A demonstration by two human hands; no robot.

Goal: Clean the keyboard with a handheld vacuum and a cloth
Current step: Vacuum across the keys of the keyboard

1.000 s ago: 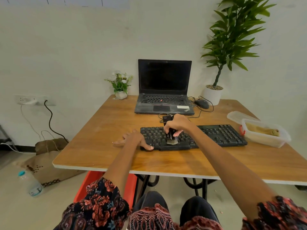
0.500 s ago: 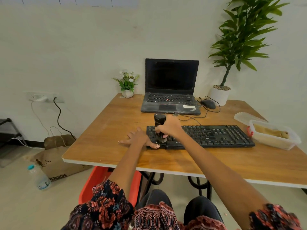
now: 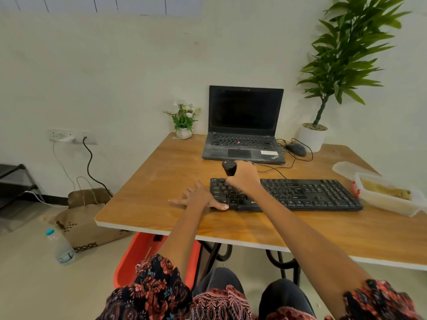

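Note:
A black keyboard (image 3: pixel 307 194) lies across the wooden table (image 3: pixel 161 181) in front of me. My right hand (image 3: pixel 245 179) grips a small black handheld vacuum (image 3: pixel 229 168), held upright over the keyboard's left end; its lower tip is hidden behind my fingers. My left hand (image 3: pixel 198 199) rests flat on the table beside the keyboard's left edge, fingers spread and thumb touching the keyboard's front left corner. A yellowish cloth (image 3: pixel 385 191) lies in a clear plastic box (image 3: pixel 392 206) at the right.
A black laptop (image 3: pixel 245 130) stands open behind the keyboard, with a mouse (image 3: pixel 295 149) and cables to its right. A small flower pot (image 3: pixel 184 122) and a tall potted plant (image 3: pixel 312 137) stand at the back. A clear lid (image 3: pixel 349 168) lies by the box.
My right hand has moved the vacuum leftward along the keyboard, from its middle-left keys to its left end. My left hand has stayed at the left edge. The camera has turned left.

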